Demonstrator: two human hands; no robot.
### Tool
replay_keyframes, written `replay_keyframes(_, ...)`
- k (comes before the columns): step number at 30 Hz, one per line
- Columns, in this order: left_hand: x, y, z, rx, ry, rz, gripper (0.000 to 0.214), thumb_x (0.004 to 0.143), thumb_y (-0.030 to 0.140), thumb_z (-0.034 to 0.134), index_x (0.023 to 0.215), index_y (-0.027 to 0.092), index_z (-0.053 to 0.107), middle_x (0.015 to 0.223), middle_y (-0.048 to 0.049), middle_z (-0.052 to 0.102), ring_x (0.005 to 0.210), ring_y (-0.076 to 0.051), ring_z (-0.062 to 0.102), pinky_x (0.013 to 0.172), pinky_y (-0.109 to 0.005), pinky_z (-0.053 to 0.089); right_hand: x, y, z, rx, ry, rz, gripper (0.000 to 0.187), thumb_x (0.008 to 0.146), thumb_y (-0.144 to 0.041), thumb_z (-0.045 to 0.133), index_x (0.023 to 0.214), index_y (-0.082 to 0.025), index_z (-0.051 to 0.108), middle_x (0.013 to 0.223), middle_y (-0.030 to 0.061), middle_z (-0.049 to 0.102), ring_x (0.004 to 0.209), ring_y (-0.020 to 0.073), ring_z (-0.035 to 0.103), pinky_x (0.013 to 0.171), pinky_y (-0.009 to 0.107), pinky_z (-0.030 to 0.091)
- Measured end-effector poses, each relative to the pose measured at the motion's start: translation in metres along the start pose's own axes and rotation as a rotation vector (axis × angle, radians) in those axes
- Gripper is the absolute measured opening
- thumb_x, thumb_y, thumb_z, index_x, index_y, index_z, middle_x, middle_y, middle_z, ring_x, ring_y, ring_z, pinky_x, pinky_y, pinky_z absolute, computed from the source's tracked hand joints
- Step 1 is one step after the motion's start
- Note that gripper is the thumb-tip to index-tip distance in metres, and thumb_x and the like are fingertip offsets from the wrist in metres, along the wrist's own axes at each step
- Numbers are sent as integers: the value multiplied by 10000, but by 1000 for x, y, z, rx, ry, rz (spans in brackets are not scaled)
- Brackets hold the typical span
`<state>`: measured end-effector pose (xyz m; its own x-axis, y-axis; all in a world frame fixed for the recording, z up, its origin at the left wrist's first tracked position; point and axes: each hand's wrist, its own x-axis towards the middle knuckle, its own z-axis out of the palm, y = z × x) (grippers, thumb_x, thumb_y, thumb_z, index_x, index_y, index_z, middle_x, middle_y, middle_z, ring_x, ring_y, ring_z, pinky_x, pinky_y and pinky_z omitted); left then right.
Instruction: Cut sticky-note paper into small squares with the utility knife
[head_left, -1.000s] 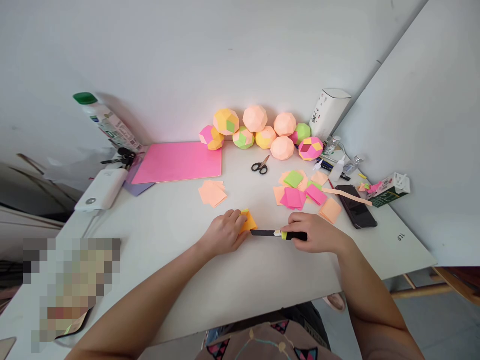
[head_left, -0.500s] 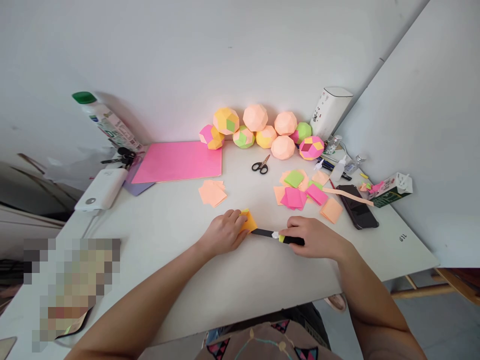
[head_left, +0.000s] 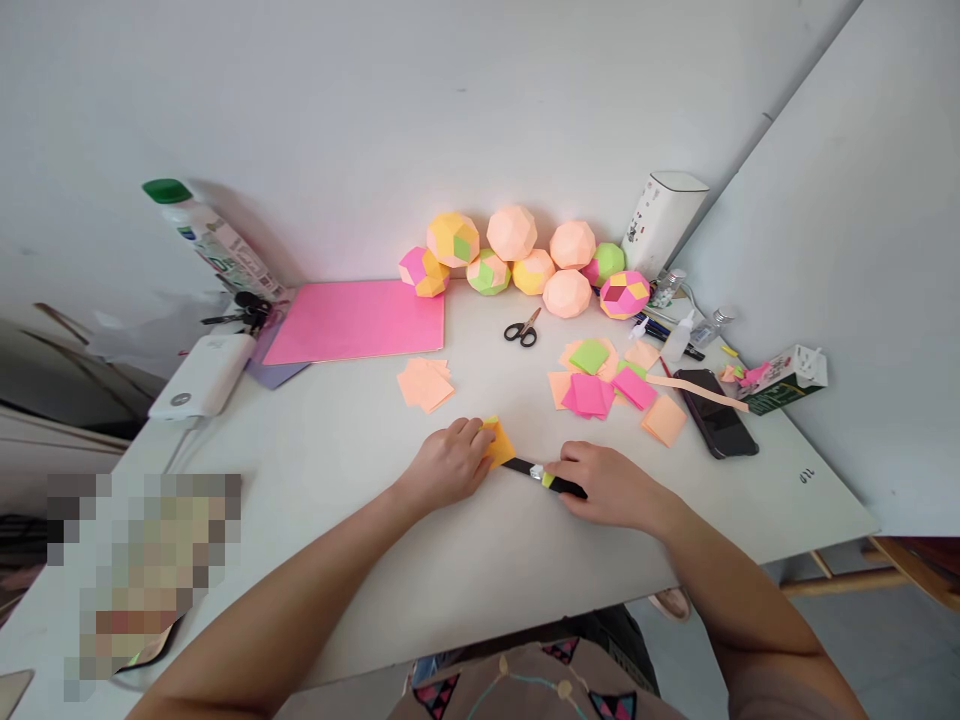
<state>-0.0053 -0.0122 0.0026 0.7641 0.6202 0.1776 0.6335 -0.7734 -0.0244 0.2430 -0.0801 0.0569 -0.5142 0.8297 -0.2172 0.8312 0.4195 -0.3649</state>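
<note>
My left hand (head_left: 450,462) holds a folded piece of orange-yellow paper (head_left: 499,446) down on the white table, its fingers closed over the paper's left part. In my right hand (head_left: 611,482) is a utility knife (head_left: 564,486) with a black and yellow handle. Its dark blade (head_left: 519,465) points left, and the tip goes under or into the paper's fold; the exact contact is hidden. Beyond my left hand lies a small pile of peach paper pieces (head_left: 426,384). Pink paper pieces (head_left: 589,396) lie beyond my right hand, among green and peach ones.
Several faceted paper balls (head_left: 511,234) are stacked against the wall. Small scissors (head_left: 523,328) lie before them. A pink sheet (head_left: 360,322) is at the back left, near a white box-like device (head_left: 204,375). At right are a phone (head_left: 716,415), a glue bottle (head_left: 679,338) and a carton (head_left: 791,380).
My right hand has moved left with the utility knife, bringing the blade further toward the orange-yellow paper. My left hand stays nearly in place on the paper.
</note>
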Motion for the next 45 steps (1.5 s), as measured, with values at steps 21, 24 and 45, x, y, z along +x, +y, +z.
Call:
replay_keyframes(21,0,1,-1,-3,13,5,129,887,236,439,943,157,523,833,-68,572,705,-193,525,506,-284,369,2,3,0,-33,25,52,372,810,-152,550,1164,-187,660,941,77,588,812,183,579,697,280,464)
replay_keyframes(24,0,0,0,-2,19,9,125,888,235,437,934,157,522,827,-67,570,704,-195,526,505,-286,369,2,4,0,-43,25,60,375,810,-149,548,1167,-182,661,949,79,591,817,185,580,696,280,463)
replay_keyframes(45,0,1,-1,-19,2,-5,146,881,223,417,944,158,531,816,-63,556,707,-193,523,511,-283,370,13,4,8,-86,105,76,394,833,-171,544,1217,-160,631,948,92,605,848,199,578,684,286,467)
